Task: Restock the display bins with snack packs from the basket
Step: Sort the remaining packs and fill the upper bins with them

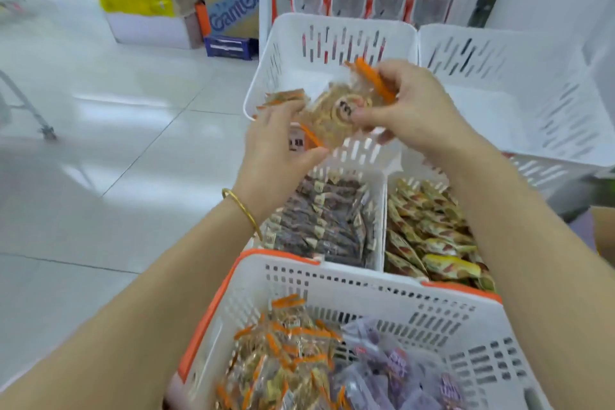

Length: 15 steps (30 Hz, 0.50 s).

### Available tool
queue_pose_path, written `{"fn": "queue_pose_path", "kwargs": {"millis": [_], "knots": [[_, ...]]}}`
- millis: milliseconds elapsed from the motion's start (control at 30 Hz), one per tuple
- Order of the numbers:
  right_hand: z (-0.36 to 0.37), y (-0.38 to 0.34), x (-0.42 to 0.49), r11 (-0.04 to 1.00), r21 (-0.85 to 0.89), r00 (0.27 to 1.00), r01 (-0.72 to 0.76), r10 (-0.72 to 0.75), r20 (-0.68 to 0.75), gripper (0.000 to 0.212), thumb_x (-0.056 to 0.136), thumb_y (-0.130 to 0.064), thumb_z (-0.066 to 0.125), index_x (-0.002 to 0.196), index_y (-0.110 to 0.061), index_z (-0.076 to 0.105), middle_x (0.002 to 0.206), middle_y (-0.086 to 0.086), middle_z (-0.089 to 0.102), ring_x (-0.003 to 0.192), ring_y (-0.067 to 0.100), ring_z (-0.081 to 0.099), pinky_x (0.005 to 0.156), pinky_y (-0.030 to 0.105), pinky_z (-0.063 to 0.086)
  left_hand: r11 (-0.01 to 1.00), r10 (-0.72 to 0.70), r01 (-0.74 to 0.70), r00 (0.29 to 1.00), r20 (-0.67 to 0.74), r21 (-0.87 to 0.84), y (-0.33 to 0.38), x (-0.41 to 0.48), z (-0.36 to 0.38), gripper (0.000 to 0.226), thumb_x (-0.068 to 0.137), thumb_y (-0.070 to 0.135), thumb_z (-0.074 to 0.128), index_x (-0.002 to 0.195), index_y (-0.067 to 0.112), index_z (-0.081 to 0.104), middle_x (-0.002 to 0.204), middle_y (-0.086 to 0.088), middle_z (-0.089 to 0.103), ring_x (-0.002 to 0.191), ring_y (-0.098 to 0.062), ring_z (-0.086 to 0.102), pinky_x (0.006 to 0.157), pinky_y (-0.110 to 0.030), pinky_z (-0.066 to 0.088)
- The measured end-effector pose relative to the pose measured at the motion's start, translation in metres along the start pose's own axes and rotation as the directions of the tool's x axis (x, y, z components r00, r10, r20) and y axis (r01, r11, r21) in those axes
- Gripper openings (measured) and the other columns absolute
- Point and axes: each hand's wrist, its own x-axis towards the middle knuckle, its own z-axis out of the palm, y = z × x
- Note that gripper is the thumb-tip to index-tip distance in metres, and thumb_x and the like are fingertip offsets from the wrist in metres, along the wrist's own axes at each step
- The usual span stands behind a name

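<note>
1. Grips a clear, orange-edged snack pack (334, 115) in the curled right hand (412, 103).
2. Pinches its left edge with the left hand (278, 146).
3. Holds it over the front rim of the white display bin (332, 28), beyond the basket (366, 296).

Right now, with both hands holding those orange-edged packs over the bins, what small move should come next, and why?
Probably lower the orange-edged packs into the upper-left bin and let go: the left hand and right hand both hold them just above it, and matching packs already lie inside.
</note>
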Motion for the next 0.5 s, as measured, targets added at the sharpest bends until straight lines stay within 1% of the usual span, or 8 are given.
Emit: {"fn": "queue_pose_path", "kwargs": {"millis": [67, 100, 200, 300, 367, 400, 467, 500], "knots": [[0.006, 0.002, 0.042, 0.984, -0.171, 0.988, 0.052, -0.076, -0.138, 0.027, 0.077, -0.014, 0.072, 0.096, -0.015, 0.053, 0.09, 0.007, 0.062, 0.082, 0.028, 0.063, 0.067, 0.045, 0.054, 0.988, 0.0, 0.018, 0.993, -0.118, 0.155, -0.013, 0.016, -0.006, 0.066, 0.074, 0.024, 0.076, 0.132, 0.013, 0.047, 0.135, -0.013, 0.042, 0.128, -0.026, 0.036, 0.104, -0.023, 0.022], [0.012, 0.005, 0.064, 0.96, -0.275, 0.978, 0.05, -0.102, -0.181, 0.026, 0.078, -0.016, 0.07, 0.098, -0.016, 0.054, 0.092, 0.004, 0.06, 0.089, 0.029, 0.06, 0.072, 0.046, 0.051, 0.981, -0.027, 0.051, 0.991, -0.129, 0.187, -0.018, 0.023, -0.006, 0.068, 0.076, 0.024, 0.075, 0.135, 0.012, 0.044, 0.141, -0.016, 0.035, 0.134, -0.029, 0.028, 0.107, -0.025, 0.018], [0.038, 0.019, 0.124, 0.842, -0.54, 0.964, -0.02, -0.126, -0.232, 0.027, 0.083, -0.015, 0.061, 0.108, -0.017, 0.053, 0.11, 0.005, 0.059, 0.106, 0.03, 0.054, 0.072, 0.035, 0.038, 0.976, -0.095, 0.116, 0.988, -0.12, 0.183, -0.03, 0.04, -0.002, 0.073, 0.077, 0.026, 0.073, 0.138, 0.01, 0.037, 0.149, -0.018, 0.021, 0.141, -0.027, 0.014, 0.112, -0.03, 0.01], [0.064, 0.028, 0.167, 0.747, -0.662, 0.958, -0.068, -0.137, -0.252, 0.026, 0.089, -0.009, 0.049, 0.114, -0.016, 0.051, 0.12, 0.01, 0.056, 0.11, 0.033, 0.053, 0.071, 0.034, 0.033, 0.979, -0.123, 0.138, 0.987, -0.108, 0.149, -0.041, 0.047, 0.003, 0.077, 0.077, 0.028, 0.074, 0.139, 0.011, 0.033, 0.151, -0.017, 0.016, 0.143, -0.024, 0.009, 0.113, -0.028, 0.007], [0.079, 0.033, 0.187, 0.714, -0.698, 0.966, -0.056, -0.137, -0.218, 0.026, 0.09, -0.005, 0.045, 0.114, -0.013, 0.051, 0.119, 0.013, 0.055, 0.106, 0.035, 0.055, 0.07, 0.034, 0.033, 0.982, -0.129, 0.139, 0.988, -0.086, 0.124, -0.049, 0.049, 0.007, 0.079, 0.077, 0.028, 0.074, 0.141, 0.012, 0.03, 0.152, -0.015, 0.015, 0.143, -0.022, 0.006, 0.113, -0.026, 0.007], [0.087, 0.037, 0.195, 0.717, -0.697, 0.979, -0.023, -0.124, -0.16, 0.027, 0.088, -0.002, 0.046, 0.113, -0.012, 0.052, 0.117, 0.014, 0.056, 0.105, 0.035, 0.055, 0.07, 0.034, 0.034, 0.984, -0.13, 0.139, 0.988, -0.078, 0.113, -0.051, 0.05, 0.008, 0.08, 0.077, 0.028, 0.074, 0.141, 0.012, 0.029, 0.153, -0.014, 0.014, 0.144, -0.021, 0.005, 0.113, -0.026, 0.006], [0.097, 0.043, 0.203, 0.788, -0.614, 0.999, 0.039, -0.046, 0.004, 0.028, 0.086, -0.002, 0.051, 0.112, -0.011, 0.057, 0.114, 0.013, 0.06, 0.101, 0.034, 0.057, 0.071, 0.034, 0.042, 0.986, -0.123, 0.131, 0.989, -0.08, 0.104, -0.053, 0.051, 0.01, 0.081, 0.077, 0.028, 0.074, 0.142, 0.011, 0.028, 0.153, -0.013, 0.014, 0.144, -0.02, 0.004, 0.113, -0.025, 0.006], [0.098, 0.046, 0.204, 0.85, -0.526, 0.998, 0.028, 0.01, 0.069, 0.028, 0.086, -0.003, 0.054, 0.113, -0.011, 0.059, 0.115, 0.013, 0.06, 0.096, 0.031, 0.058, 0.071, 0.035, 0.047, 0.987, -0.117, 0.126, 0.99, -0.084, 0.104, -0.054, 0.052, 0.009, 0.08, 0.077, 0.028, 0.074, 0.141, 0.011, 0.028, 0.153, -0.012, 0.014, 0.144, -0.02, 0.005, 0.113, -0.025, 0.007]]}}
